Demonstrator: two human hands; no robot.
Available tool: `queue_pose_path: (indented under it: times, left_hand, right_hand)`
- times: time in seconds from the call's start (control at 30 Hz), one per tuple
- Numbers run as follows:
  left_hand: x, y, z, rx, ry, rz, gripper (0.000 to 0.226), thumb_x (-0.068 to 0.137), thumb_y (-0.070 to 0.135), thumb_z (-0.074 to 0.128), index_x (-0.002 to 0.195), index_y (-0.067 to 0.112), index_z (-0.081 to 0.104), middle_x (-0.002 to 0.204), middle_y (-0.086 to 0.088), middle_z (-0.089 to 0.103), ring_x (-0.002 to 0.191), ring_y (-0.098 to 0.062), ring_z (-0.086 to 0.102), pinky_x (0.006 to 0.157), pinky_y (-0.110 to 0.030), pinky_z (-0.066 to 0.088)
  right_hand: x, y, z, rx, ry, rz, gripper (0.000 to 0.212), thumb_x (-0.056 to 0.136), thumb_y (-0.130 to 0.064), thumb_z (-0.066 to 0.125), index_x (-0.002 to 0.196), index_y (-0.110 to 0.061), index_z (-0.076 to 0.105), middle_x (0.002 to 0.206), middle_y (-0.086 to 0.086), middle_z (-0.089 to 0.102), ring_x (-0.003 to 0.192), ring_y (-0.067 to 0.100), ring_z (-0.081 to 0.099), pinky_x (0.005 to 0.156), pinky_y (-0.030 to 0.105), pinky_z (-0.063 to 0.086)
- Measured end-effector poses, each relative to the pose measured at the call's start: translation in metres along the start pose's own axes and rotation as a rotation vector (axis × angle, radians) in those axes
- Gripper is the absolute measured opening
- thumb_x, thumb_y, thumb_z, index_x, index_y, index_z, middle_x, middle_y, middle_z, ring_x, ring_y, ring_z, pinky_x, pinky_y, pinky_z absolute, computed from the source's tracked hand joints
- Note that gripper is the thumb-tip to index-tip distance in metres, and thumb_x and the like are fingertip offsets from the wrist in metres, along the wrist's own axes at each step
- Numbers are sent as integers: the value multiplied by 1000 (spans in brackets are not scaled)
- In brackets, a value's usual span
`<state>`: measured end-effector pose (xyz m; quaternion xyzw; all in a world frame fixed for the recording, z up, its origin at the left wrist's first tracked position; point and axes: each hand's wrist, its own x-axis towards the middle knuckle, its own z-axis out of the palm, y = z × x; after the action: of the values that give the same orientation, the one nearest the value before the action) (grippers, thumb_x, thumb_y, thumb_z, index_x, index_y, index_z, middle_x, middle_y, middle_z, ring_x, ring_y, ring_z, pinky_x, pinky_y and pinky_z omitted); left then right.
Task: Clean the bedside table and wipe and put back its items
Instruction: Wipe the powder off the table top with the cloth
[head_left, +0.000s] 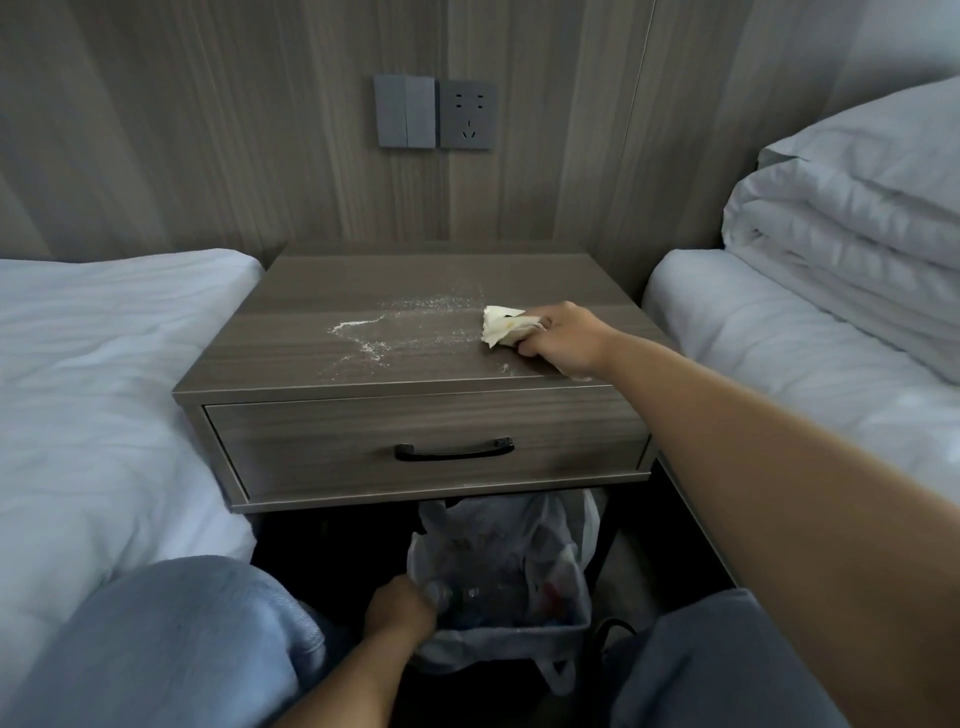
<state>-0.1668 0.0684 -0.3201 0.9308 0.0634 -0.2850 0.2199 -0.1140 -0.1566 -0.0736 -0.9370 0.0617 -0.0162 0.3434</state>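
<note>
Head view: my right hand reaches out on a straight arm, knuckles up, fingers curled tight round a crumpled cloth pressed on the table top's right side. White powder lies scattered left of it. My left hand hangs low, fingers closed on the bin rim under the table.

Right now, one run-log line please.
right hand grips crumpled white cloth | white powder on grey wooden bedside table | left hand at lined bin
</note>
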Motion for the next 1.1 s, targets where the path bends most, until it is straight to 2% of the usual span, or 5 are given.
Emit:
queue_pose_path:
  times: [0.5, 0.6, 0.73, 0.97, 1.1]
  left_hand:
    - [-33, 13, -23, -195, 91, 62, 33, 90, 22, 51, 114, 2, 62, 109, -14, 68, 99, -29, 66, 72, -27, 50]
    - [-38, 11, -24, -202, 98, 45, 31, 92, 23, 51, 113, 3, 61, 109, -13, 68, 97, -28, 66, 69, -26, 47]
    - [-41, 10, -22, -207, 100, 25, 30, 91, 23, 54, 111, 2, 62, 107, -14, 69, 97, -28, 66, 68, -26, 46]
    - [-34, 5, -15, -160, 128, 77, 30, 92, 26, 54, 104, 0, 63, 100, -12, 69, 96, -31, 66, 64, -27, 46]
    - [-31, 1, -10, -139, 130, 68, 35, 91, 24, 54, 112, -3, 62, 115, -20, 67, 108, -35, 63, 79, -31, 50]
  right_hand:
    - [-60, -9, 14, 23, -12, -100, 33, 95, -24, 52, 63, -23, 45, 66, -3, 47, 67, 15, 42, 58, 27, 32]
    - [-84, -9, 23, 22, 7, -141, 21, 93, -12, 48, 97, -22, 65, 92, 1, 60, 86, 19, 51, 71, 26, 37]
    - [-116, -5, 47, -4, 50, -150, 45, 96, -13, 48, 141, -17, 47, 108, -5, 55, 93, 14, 52, 75, 20, 35]
    - [-135, 27, 128, -360, -329, -18, 25, 88, -11, 45, 107, -8, 61, 115, 17, 65, 107, 37, 57, 76, 33, 42]
    - [-135, 41, 146, -282, -286, 49, 28, 87, -13, 43, 107, -9, 61, 112, 17, 66, 106, 37, 59, 81, 36, 47]
